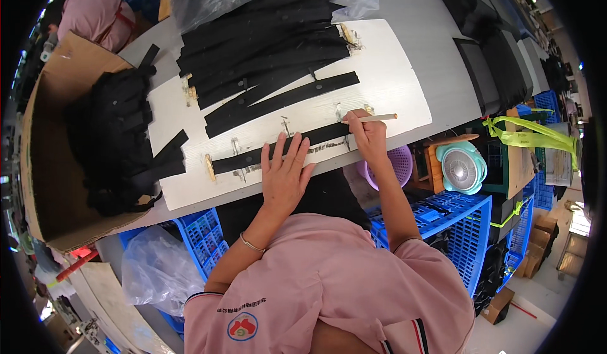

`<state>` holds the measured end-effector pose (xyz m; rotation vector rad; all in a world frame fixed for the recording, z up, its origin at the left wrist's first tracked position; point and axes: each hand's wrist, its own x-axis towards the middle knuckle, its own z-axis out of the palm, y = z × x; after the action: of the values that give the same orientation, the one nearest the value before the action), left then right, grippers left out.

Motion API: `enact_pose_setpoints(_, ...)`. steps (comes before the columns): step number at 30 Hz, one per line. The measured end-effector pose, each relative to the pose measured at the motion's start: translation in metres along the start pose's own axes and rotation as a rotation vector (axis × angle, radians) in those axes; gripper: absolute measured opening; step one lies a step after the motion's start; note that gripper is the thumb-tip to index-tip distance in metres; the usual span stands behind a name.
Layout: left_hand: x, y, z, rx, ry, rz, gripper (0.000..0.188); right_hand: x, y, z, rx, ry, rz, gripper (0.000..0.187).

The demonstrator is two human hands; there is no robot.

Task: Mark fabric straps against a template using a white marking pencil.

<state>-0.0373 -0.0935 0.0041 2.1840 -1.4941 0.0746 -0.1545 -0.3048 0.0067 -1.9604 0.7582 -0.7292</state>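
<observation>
Mid-frame on my feed, a black strip (326, 134) lies on the white board (401, 91). I see the left hand (284, 175) spread open across it; the right hand (368, 138) pinches a pen (380, 117) near its right end. I'd press evenly, keeping it straight.
</observation>
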Motion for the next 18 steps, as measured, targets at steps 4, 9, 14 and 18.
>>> enact_pose_setpoints(4, 0.0, -0.001, 0.001, -0.005, 0.01, 0.004, 0.058, 0.001, -0.001, 0.001, -0.017, 0.006, -0.004, 0.026)
enact_pose_setpoints(9, 0.0, 0.001, 0.0, 0.0, 0.01, -0.002, 0.057, 0.0, 0.0, 0.005, 0.02, 0.027, -0.054, 0.026)
enact_pose_setpoints(14, 0.0, 0.001, 0.0, -0.009, 0.002, -0.01, 0.057, -0.004, 0.002, -0.004, 0.093, -0.013, 0.018, 0.025)
enact_pose_setpoints(18, 0.0, 0.001, 0.0, -0.013, -0.002, -0.008, 0.057, -0.003, 0.001, -0.006, 0.069, -0.049, -0.009, 0.027)
